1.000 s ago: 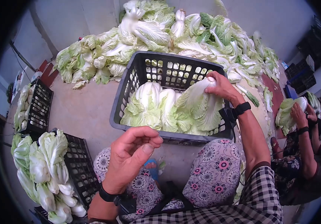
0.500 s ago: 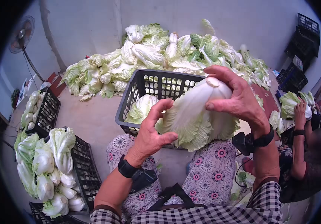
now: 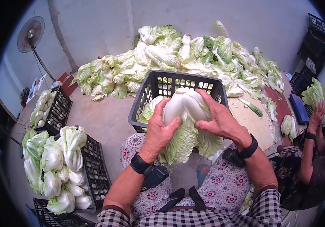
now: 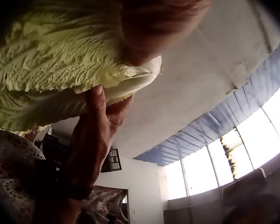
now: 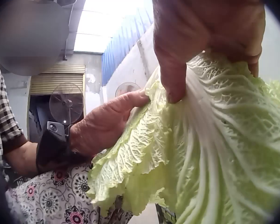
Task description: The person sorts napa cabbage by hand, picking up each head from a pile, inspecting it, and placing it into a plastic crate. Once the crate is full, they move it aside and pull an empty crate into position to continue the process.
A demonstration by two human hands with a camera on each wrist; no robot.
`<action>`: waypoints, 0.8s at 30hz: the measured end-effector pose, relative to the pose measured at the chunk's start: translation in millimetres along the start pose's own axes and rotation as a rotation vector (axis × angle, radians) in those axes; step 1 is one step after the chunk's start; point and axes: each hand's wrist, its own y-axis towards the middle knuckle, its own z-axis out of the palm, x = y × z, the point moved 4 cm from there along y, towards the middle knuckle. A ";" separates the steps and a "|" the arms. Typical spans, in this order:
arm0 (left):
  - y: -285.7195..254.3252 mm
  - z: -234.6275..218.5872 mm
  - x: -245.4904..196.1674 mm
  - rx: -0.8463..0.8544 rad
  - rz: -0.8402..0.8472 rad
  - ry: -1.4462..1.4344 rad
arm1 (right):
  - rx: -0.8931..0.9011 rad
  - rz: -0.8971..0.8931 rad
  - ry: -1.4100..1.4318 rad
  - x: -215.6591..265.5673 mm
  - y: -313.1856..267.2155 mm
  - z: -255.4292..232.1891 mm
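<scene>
Both my hands hold one napa cabbage [image 3: 185, 121] above my knees, white stem end pointing away, green leaves hanging toward me. My left hand [image 3: 161, 128] grips its left side, thumb across the white ribs. My right hand [image 3: 217, 119] grips its right side with fingers spread over the top. The left wrist view shows the cabbage [image 4: 61, 70] from below, with the right hand [image 4: 95, 135] under it. In the right wrist view the leaves [image 5: 210, 149] fill the frame, the left hand [image 5: 107, 123] behind them. The black crate [image 3: 153, 89] just beyond holds more cabbages.
A big heap of cabbages [image 3: 177, 56] lies against the far wall. Black crates [image 3: 90, 170] full of cabbages stand at my left. Another person [image 3: 313, 151] sits at the right holding a cabbage. A fan [image 3: 30, 32] stands at the back left.
The right hand lifted a cabbage out of the crate and brought it toward me. The left hand rose and took hold of its left side; the cabbage now sits lower, between both hands.
</scene>
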 end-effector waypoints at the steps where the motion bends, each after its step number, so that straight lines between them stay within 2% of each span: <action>1: 0.5 1.2 1.1 0.014 0.003 -0.007 | 0.004 0.033 0.061 -1.9 -0.6 -2.3; 5: 3.4 5.0 3.4 0.021 0.043 0.047 | -0.118 -0.117 -0.081 -9.9 -1.0 -8.8; 8: 7.3 6.8 3.0 0.062 0.014 0.101 | -0.083 -0.034 -0.026 -23.5 -0.6 -11.7; 11: 8.7 10.2 12.8 0.106 -0.014 0.085 | -0.081 0.067 0.155 -23.1 -1.3 -9.5; 13: 11.2 15.3 11.7 0.136 -0.005 0.081 | -0.125 0.071 0.238 -29.1 -0.4 -2.9; 15: 11.7 21.2 5.8 0.080 0.005 0.052 | -0.148 0.092 0.318 -25.4 0.6 -3.4; 17: 12.7 26.3 6.0 0.035 -0.035 0.013 | -0.188 0.021 0.397 -27.0 1.4 3.4; 18: 13.2 26.2 4.5 -0.017 -0.075 -0.096 | -0.195 0.002 0.337 -24.6 0.7 4.9; 20: 15.7 20.0 11.3 -0.109 -0.023 -0.168 | -0.186 -0.078 0.328 -22.3 2.2 10.2; 22: 13.8 21.1 5.9 -0.152 -0.029 -0.447 | -0.125 -0.082 0.125 -16.6 1.0 8.8; 24: 14.4 16.4 7.5 -0.178 -0.008 -0.490 | -0.121 -0.075 0.197 -30.2 -1.1 16.0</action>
